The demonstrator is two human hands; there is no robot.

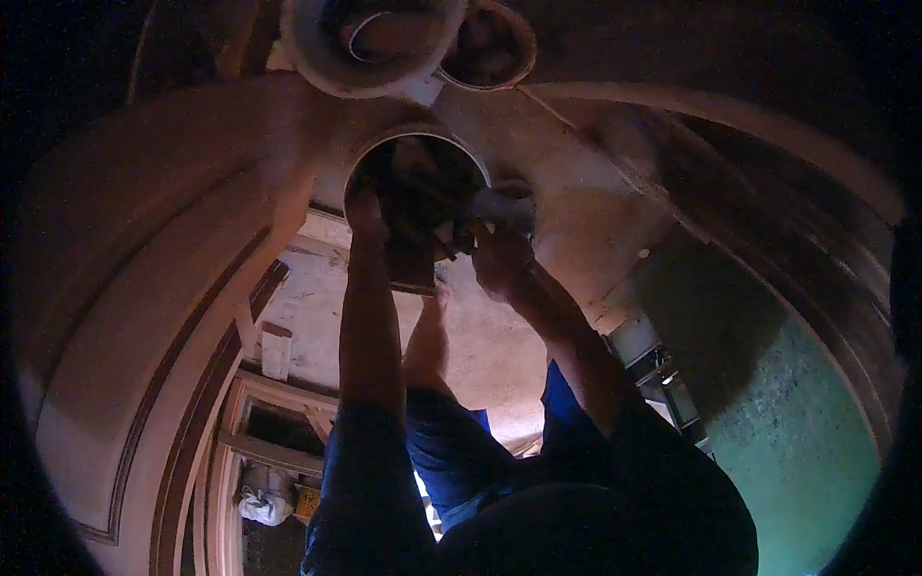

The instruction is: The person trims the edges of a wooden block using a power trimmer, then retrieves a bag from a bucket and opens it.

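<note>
A round bucket [466,149] with a pale rim stands on the floor in front of me, with dark items inside that I cannot make out. My left hand [366,219] is at the bucket's left side, reaching over the rim, and its fingers are lost in shadow. Just right of the bucket, my right hand [501,259] is closed on a grey, rounded, can-like object [506,209]. A dark flat piece [411,269] with a light lower edge shows between my forearms, below the bucket.
A large pale bucket [370,88] and a smaller round container [509,77] stand beyond. Panelled wood [144,278] rises on the left. A green wall [797,442] and dark boards [768,221] are at right. A white bag [264,506] lies lower left. The light is dim.
</note>
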